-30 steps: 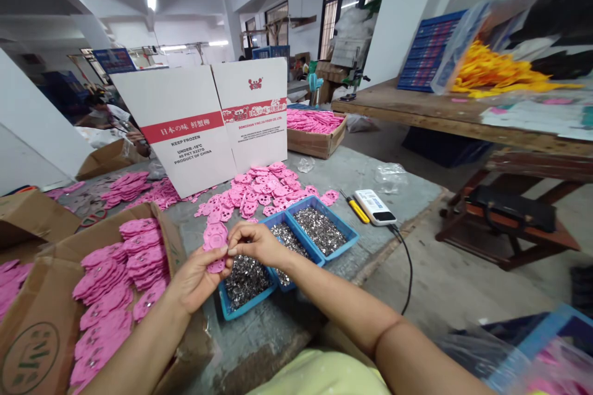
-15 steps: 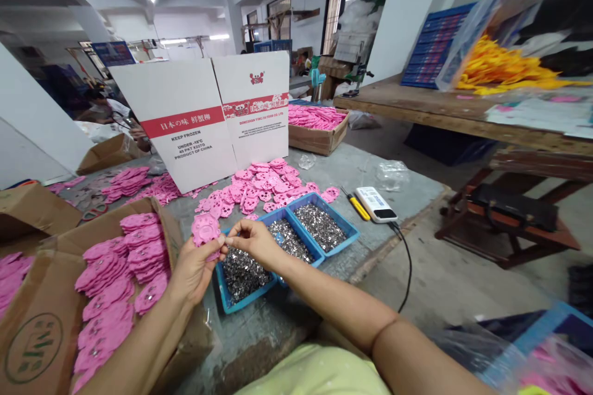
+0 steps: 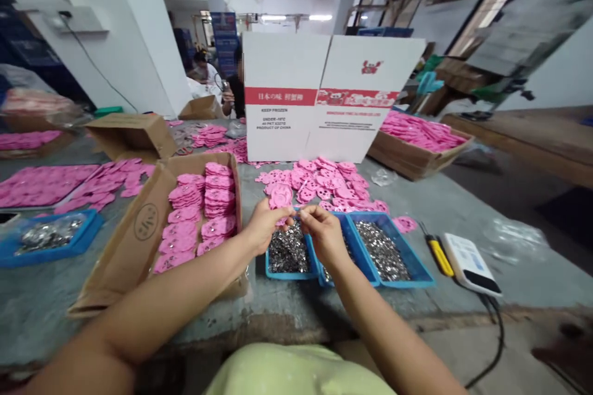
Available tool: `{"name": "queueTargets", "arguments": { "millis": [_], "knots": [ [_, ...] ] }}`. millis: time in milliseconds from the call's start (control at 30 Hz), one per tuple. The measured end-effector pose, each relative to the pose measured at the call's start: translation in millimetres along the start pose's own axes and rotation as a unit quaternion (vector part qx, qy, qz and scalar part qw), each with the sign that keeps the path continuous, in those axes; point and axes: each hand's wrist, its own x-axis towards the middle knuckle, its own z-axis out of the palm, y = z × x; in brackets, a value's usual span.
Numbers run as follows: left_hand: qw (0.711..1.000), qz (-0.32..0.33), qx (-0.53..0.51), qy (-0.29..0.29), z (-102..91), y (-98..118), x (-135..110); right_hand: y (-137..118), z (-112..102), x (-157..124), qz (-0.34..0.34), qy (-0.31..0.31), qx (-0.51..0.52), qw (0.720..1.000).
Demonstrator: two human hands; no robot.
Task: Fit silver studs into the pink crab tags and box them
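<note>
Poking up from left grip [image 3: 265, 223], pinched there: pink piece [image 3: 280, 195], long axis seemingly pointing away. Right grip [image 3: 320, 227] just right, fingertips together, can't tell on what. Blue tray [image 3: 291, 276] of metal bits [image 3: 288, 250] below.

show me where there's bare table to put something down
On the table, one patch lies between the right-hand carton, the yellow tool and the clear plastic. Another strip runs between the blue trays and the front edge; the right forearm crosses above it. Crowded: around the left hand and right hand, with the pink heap just beyond.
</note>
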Motion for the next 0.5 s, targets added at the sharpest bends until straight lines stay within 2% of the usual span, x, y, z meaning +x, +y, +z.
{"name": "queueTargets", "arguments": {
  "millis": [267,500],
  "knots": [
    [1.000,-0.003,0.008,0.013,0.4,-1.4,0.1,-2.7,4.1,-13.5,-0.019,-0.001,-0.032,0.999],
    [0.999,0.022,0.008,0.030,-3.7,-2.0,3.9,-7.3,5.9,-40.6,-0.030,0.005,-0.053,0.998]
  ]
}}
